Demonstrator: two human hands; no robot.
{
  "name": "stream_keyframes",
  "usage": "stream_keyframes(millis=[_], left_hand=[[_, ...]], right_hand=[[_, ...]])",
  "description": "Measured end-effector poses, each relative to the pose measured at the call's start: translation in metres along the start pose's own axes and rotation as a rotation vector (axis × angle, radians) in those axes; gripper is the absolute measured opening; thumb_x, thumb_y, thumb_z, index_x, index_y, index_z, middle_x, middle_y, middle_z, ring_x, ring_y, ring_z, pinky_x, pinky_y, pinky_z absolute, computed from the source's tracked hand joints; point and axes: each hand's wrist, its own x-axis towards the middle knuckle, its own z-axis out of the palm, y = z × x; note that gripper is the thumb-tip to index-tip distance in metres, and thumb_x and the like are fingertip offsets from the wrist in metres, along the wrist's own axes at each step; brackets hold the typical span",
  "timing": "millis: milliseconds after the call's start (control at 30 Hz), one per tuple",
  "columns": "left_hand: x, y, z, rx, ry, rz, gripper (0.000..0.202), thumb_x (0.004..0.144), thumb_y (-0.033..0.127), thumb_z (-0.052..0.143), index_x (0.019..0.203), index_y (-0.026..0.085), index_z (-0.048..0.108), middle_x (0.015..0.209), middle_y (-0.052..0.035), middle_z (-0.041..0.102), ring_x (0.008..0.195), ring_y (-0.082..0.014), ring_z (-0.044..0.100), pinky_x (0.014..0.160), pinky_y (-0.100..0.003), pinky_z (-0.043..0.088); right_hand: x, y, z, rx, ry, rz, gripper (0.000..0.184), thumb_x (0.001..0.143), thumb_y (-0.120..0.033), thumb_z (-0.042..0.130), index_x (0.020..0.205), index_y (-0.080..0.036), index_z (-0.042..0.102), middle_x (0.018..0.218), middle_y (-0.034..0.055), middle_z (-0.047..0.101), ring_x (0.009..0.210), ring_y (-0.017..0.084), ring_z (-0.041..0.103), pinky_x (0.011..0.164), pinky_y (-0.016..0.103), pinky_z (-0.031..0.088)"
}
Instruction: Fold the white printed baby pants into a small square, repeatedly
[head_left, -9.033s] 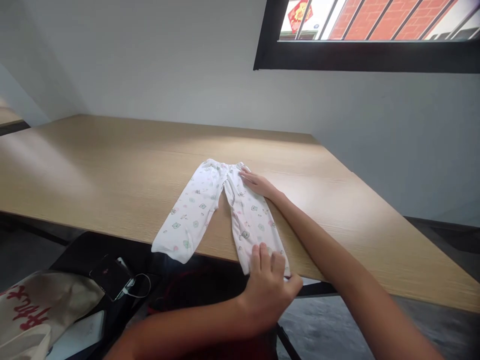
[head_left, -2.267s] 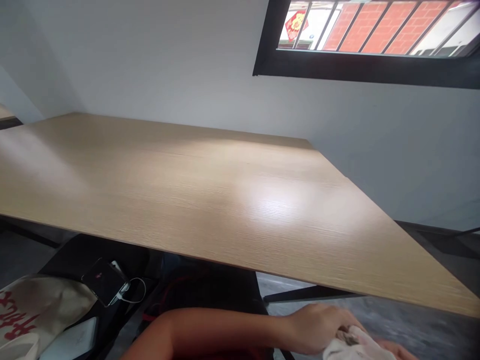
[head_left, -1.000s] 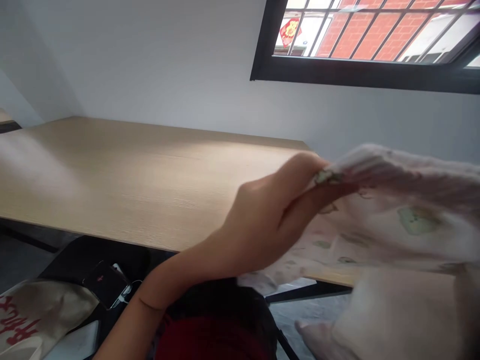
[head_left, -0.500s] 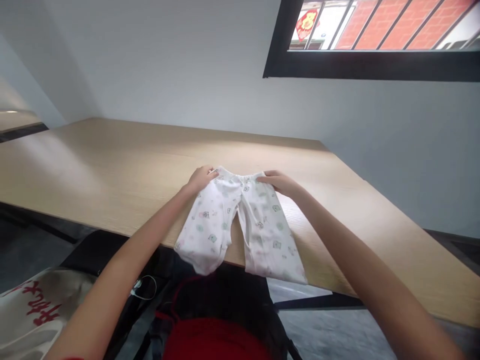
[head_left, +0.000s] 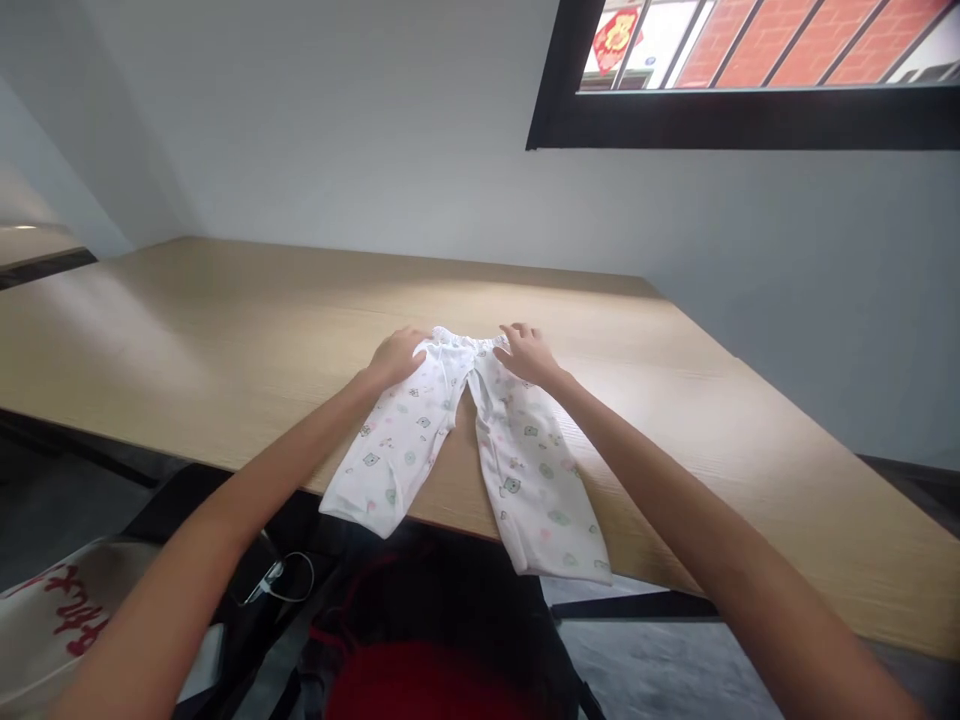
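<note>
A pair of small white pants (head_left: 536, 470) with a print of little animals and pastel dots lies on the wooden table, its gathered waistband away from me. Both leg ends reach past the table's front edge. My left hand (head_left: 400, 357) rests at the left end of the waistband, fingers stretched forward and thumb apart on the cloth. On the right end of the waistband lies my right hand (head_left: 527, 354), its fingers spread and its thumb on the fabric. Neither hand grips the cloth.
The wooden table (head_left: 247, 330) runs up to a pale wall (head_left: 360, 130) with a dark-framed, barred window (head_left: 735, 120). Below its front edge at left are a light bag (head_left: 67, 610) with red writing and a white cable (head_left: 300, 575).
The pants' legs have spread apart and lie flatter, the left one shifting left. My hands, earlier holding the waistband corners, have loosened; the right has moved slightly inward with its fingers opened.
</note>
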Motion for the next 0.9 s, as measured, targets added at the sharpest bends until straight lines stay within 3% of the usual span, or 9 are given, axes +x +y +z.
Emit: stream_keyframes(millis=[67,133,300,467,567,633,700,767,900], left_hand=[[-0.026,0.0,-0.002,-0.006,-0.098,0.114,0.026,0.086,0.024,0.045,0.109,0.022,0.058,0.122,-0.0017,0.054,0.112,-0.0172,0.046,0.098,-0.028,0.032],[-0.045,-0.001,0.0,-0.007,-0.182,0.183,0.026,0.087,0.028,0.044,0.108,0.024,0.06,0.121,0.0012,0.055,0.111,-0.0151,0.048,0.097,-0.024,0.033],[-0.068,-0.001,0.011,0.04,-0.245,0.198,0.038,0.092,0.03,0.031,0.122,0.018,0.05,0.131,-0.0056,0.047,0.121,-0.0179,0.041,0.102,-0.031,0.028],[-0.142,0.019,0.004,0.115,-0.333,0.274,0.041,0.093,0.035,0.028,0.134,0.035,0.03,0.145,0.0066,0.021,0.135,-0.0187,0.014,0.11,-0.04,0.011],[-0.2,0.034,-0.005,0.128,-0.349,0.221,0.042,0.093,0.035,0.027,0.135,0.037,0.027,0.144,0.0075,0.021,0.134,-0.0178,0.018,0.111,-0.039,0.013],[-0.221,0.043,-0.01,0.087,-0.308,0.126,0.04,0.093,0.035,0.027,0.133,0.034,0.033,0.141,0.006,0.03,0.131,-0.0168,0.028,0.11,-0.036,0.019],[-0.222,0.049,-0.014,0.029,-0.249,0.037,0.038,0.094,0.034,0.025,0.125,0.031,0.047,0.131,0.0048,0.047,0.122,-0.0165,0.042,0.105,-0.033,0.03],[-0.203,0.057,-0.015,-0.03,-0.181,0.003,0.04,0.094,0.035,0.024,0.115,0.027,0.056,0.118,0.0025,0.058,0.11,-0.0166,0.052,0.097,-0.03,0.039],[-0.128,0.082,0.002,-0.122,-0.103,0.204,0.039,0.093,0.034,0.025,0.118,0.019,0.052,0.125,-0.0025,0.052,0.118,-0.0151,0.044,0.101,-0.028,0.033]], right_hand=[[-0.016,-0.02,0.004,-0.077,-0.042,-0.263,0.043,0.086,-0.032,0.039,0.123,-0.013,0.047,0.132,0.0128,0.038,0.123,0.031,0.027,0.1,0.048,0.024],[-0.029,-0.044,0.012,-0.041,-0.169,-0.474,0.041,0.091,-0.032,0.028,0.122,-0.015,0.048,0.131,0.0088,0.041,0.123,0.026,0.029,0.102,0.045,0.023],[-0.023,-0.087,0.05,-0.007,-0.457,-0.769,0.041,0.094,-0.028,0.019,0.123,-0.019,0.047,0.128,0.0057,0.046,0.119,0.021,0.038,0.1,0.041,0.03],[0.017,-0.084,0.078,-0.258,-0.404,-0.691,0.04,0.092,-0.031,0.03,0.13,-0.021,0.04,0.141,0.0055,0.028,0.129,0.027,0.022,0.103,0.05,0.021],[0.03,-0.087,0.08,-0.281,-0.381,-0.618,0.04,0.092,-0.031,0.033,0.131,-0.022,0.039,0.141,0.0041,0.029,0.129,0.028,0.024,0.103,0.051,0.021],[0.033,-0.09,0.073,-0.236,-0.43,-0.561,0.042,0.091,-0.032,0.035,0.131,-0.022,0.04,0.14,0.0037,0.03,0.128,0.028,0.025,0.104,0.049,0.023],[0.031,-0.089,0.06,-0.133,-0.514,-0.502,0.045,0.089,-0.033,0.038,0.132,-0.021,0.039,0.14,0.003,0.031,0.128,0.026,0.028,0.105,0.044,0.026],[0.025,-0.08,0.04,-0.006,-0.546,-0.465,0.047,0.088,-0.033,0.04,0.133,-0.02,0.04,0.139,0.0018,0.032,0.127,0.023,0.029,0.105,0.039,0.028],[0.003,-0.034,-0.003,0.131,-0.436,-0.426,0.042,0.09,-0.034,0.036,0.13,-0.024,0.045,0.138,-0.0025,0.033,0.13,0.022,0.024,0.107,0.04,0.023]])
